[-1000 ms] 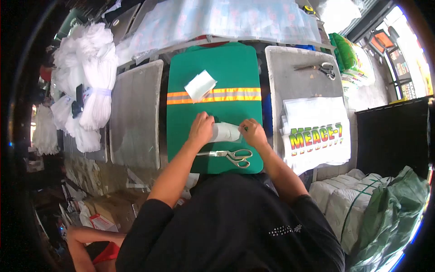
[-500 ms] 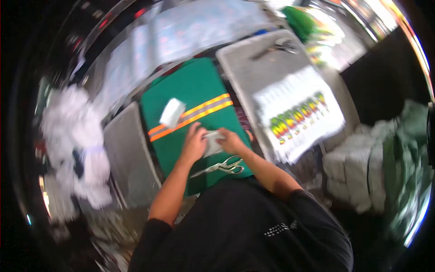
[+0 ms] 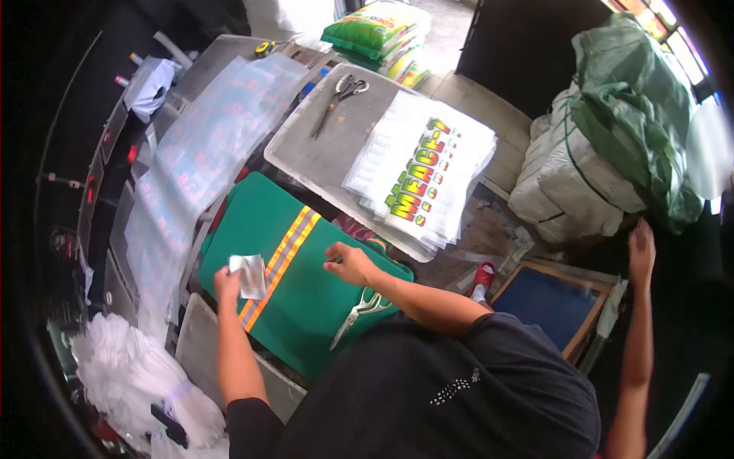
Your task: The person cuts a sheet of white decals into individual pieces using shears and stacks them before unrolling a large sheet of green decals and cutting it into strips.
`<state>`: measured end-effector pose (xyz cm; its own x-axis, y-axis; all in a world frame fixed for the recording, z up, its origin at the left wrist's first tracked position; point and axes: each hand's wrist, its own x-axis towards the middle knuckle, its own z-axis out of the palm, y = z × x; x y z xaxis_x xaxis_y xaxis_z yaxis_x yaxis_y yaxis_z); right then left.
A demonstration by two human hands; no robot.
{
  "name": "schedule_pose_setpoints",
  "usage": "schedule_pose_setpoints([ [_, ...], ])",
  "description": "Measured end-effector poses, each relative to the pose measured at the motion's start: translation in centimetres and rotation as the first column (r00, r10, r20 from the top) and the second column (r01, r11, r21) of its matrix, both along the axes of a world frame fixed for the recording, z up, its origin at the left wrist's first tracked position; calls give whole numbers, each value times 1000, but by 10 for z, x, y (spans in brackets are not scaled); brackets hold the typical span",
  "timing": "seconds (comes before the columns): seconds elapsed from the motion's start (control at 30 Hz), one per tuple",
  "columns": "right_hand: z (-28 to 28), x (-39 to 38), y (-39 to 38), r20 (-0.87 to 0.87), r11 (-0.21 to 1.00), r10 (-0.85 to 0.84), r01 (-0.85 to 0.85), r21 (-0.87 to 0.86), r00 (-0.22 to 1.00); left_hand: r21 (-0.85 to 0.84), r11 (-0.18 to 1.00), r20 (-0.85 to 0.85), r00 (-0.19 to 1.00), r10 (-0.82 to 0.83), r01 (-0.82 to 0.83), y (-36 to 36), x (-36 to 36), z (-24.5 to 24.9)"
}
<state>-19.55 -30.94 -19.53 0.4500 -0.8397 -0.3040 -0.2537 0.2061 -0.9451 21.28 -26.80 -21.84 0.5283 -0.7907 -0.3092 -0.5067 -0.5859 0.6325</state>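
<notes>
Silvery sheet [image 3: 252,277] is hanging from the left hand [image 3: 227,283] at left of center in the frame, its near edge pinched narrowly between the fingers. It is overlapping the edge of an orange-and-silver stripe [image 3: 294,243] that is crossing the green cloth [image 3: 302,306]. The right hand [image 3: 352,264] is hovering over or resting on the cloth near the center, its fingers loosely bent; whether they are holding anything, I cannot tell.

Silver-toned scissors [image 3: 359,314] are lying on the cloth just below the right hand, between the right forearm and the wearer's dark shirt [image 3: 428,382], taking up the lower right part of the cloth. Toward the top center, a gray surface [image 3: 294,145] is carrying dark-bladed scissors [image 3: 336,103] and a stack of white printed sheets [image 3: 432,172] reading MEACE-7.

Translucent sheets [image 3: 202,164] are spreading across the upper left, and a tied white bundle [image 3: 145,382] is filling the lower left corner. Green-and-white bags [image 3: 375,34] are sitting at the top. At upper right, a green cover [image 3: 631,122] is draping over a pale bale [image 3: 573,176]. Below, 1 co-worker's hand [image 3: 642,241] is reaching up near the bale, and a framed dark panel [image 3: 547,310] is lying beside 1 red slipper [image 3: 482,277].
</notes>
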Motion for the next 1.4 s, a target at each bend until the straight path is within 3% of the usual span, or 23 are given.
schedule_pose_setpoints([
  [0.07, -13, -11, 11, -33, 999, -16, 14, -48, 999, -74, 945, 452, 856, -252, 318, 10, 11, -53],
  [0.1, -14, -17, 16, -37, 999, -2, 0, -43, 999, -85, 939, 442, 857, -265, 334, 8, -5, -51],
  [0.17, -17, -23, 23, -62, 999, -18, 17, -31, 998, -140, 979, 541, 840, -52, 150, 15, -61, -20],
  [0.2, -20, -25, 27, -72, 1000, -12, 12, -10, 997, -145, 977, 531, 845, -55, 154, 16, -79, 1],
  [0.27, -18, -22, 30, -94, 1000, -11, 9, -22, 996, -64, 988, 171, 974, 151, -142, 11, -104, 34],
  [0.3, -11, -18, 31, -114, 1000, 17, -15, 15, 993, -120, 977, -27, 985, 173, -175, 13, -101, 32],
  [0.33, -6, -14, 30, -132, 998, 41, -35, 49, 990, -128, 976, -34, 984, 172, -175, 15, -98, 32],
  [0.4, -2, -2, 30, -156, 999, 44, -41, 21, 987, -100, 995, -420, 906, -50, 9, 5, -100, 39],
  [0.5, 32, 8, 31, -101, 985, -169, 172, 13, 980, -233, 957, -518, 810, -274, 175, -5, -176, 105],
  [0.57, 57, 5, 23, 125, 956, -293, 292, 25, 948, -346, 891, -580, 680, -449, 293, -13, -211, 123],
  [0.67, 70, -16, 2, 153, 976, -217, 215, 31, 964, -355, 841, -579, 611, -540, 408, -30, -239, 126],
  [0.73, 76, -31, -6, 127, 959, -240, 255, -125, 962, -355, 838, -617, 570, -543, 414, -41, -251, 135],
  [0.8, 83, -42, -13, 155, 921, -388, 381, 73, 908, -368, 911, -806, 424, -413, 187, -43, -265, 149],
  [0.87, 83, -46, -18, 186, 889, -459, 452, 80, 869, -493, 870, -860, 143, -490, 18, -37, -269, 148],
  [0.93, 99, -50, -20, 398, 745, -666, 539, 392, 631, -577, 806, -803, 272, -530, -132, -28, -294, 142],
  [0.97, 68, -41, -26, 425, 730, -672, 641, 238, 607, -606, 782, -776, 324, -541, -146, -23, -307, 138],
  [1.0, 73, -38, -23, 427, 736, -667, 631, 246, 611, -599, 775, -775, 393, -496, -204, -19, -317, 132],
  [1.07, 106, -38, -8, 184, 743, -640, 662, -101, 746, -636, 737, -731, 486, -480, -228, -17, -332, 131],
  [1.1, 121, -37, -3, 144, 758, -633, 647, -83, 761, -634, 737, -731, 494, -471, -235, -17, -336, 134],
  [1.17, 124, -37, 2, 152, 775, -617, 630, -50, 772, -483, 767, -859, 397, -323, -423, -18, -340, 144],
  [1.23, 121, -38, 6, 160, 785, -609, 619, -18, 777, -469, 775, -861, 416, -294, -422, -24, -332, 126],
  [1.3, 114, -40, 9, 133, 824, -538, 553, -123, 832, -452, 787, -862, 431, -265, -420, -31, -327, 109],
  [1.4, 112, -47, 6, 136, 824, -548, 561, -78, 825, -432, 762, -888, 375, -266, -482, -44, -331, 96],
])
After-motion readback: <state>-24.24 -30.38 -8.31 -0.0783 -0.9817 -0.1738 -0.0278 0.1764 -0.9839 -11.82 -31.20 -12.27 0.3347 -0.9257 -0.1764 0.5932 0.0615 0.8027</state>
